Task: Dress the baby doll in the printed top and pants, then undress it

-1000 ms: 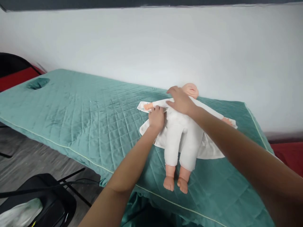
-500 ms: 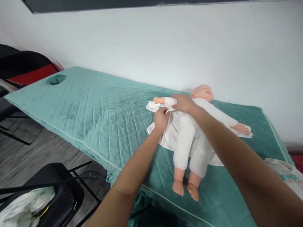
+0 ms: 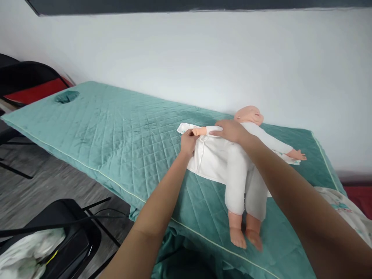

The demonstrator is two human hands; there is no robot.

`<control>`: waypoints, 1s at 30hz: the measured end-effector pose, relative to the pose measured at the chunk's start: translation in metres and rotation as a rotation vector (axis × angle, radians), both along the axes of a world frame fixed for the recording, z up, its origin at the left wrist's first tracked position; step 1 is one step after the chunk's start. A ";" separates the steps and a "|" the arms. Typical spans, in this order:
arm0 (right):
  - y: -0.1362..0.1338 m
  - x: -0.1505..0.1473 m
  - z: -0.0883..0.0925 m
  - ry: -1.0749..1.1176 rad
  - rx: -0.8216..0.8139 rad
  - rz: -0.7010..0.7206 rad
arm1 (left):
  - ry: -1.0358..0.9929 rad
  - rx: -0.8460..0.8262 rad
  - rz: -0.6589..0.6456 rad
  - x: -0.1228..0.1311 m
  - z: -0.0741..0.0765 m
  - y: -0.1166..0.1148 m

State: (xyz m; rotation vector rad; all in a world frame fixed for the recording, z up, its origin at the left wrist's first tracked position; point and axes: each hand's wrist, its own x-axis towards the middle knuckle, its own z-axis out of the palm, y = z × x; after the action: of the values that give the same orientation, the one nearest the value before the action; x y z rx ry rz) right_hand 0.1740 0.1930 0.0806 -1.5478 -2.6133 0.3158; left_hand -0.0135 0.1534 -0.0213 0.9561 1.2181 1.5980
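Note:
A baby doll (image 3: pixel 236 186) with white cloth limbs lies on its back over a spread white baby garment (image 3: pixel 207 161). Its head (image 3: pixel 248 114) rests near the wall, the feet toward me. My left hand (image 3: pixel 188 142) is closed at the doll's small fist (image 3: pixel 199 131), fingertips pressed together against it; the garment's printed sleeve (image 3: pixel 185 127) lies just behind. With my right hand (image 3: pixel 232 131) I grip the upper part of that same doll arm (image 3: pixel 213 130), near the shoulder. The doll's other arm (image 3: pixel 280 141) stretches out to the right.
A green quilted cover (image 3: pixel 130 128) drapes the massage bed, which has a face hole (image 3: pixel 66 97) at far left. A printed white cloth (image 3: pixel 343 205) lies at right. A black chair (image 3: pixel 72 236) holding crumpled cloth (image 3: pixel 31 252) stands lower left. A wall (image 3: pixel 174 58) runs behind.
My left hand has moved from the garment's edge, left and slightly up, to the doll's fist. The doll's legs have shifted right, and the garment's near-side flap now lies flatter.

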 end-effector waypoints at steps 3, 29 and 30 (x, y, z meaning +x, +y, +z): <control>-0.006 0.006 -0.001 -0.051 0.025 -0.028 | -0.051 -0.040 0.023 -0.002 -0.001 0.002; -0.021 0.009 -0.013 -0.122 0.201 -0.069 | 0.793 0.142 0.162 0.009 0.002 -0.010; -0.025 0.018 -0.009 -0.064 0.215 -0.083 | 0.764 0.117 0.177 0.008 0.001 -0.010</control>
State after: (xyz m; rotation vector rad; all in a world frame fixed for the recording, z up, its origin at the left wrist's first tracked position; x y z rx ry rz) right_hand 0.1915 0.1682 0.0714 -1.6110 -2.5213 -0.0211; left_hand -0.0051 0.1433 -0.0199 1.6624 1.7659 1.4871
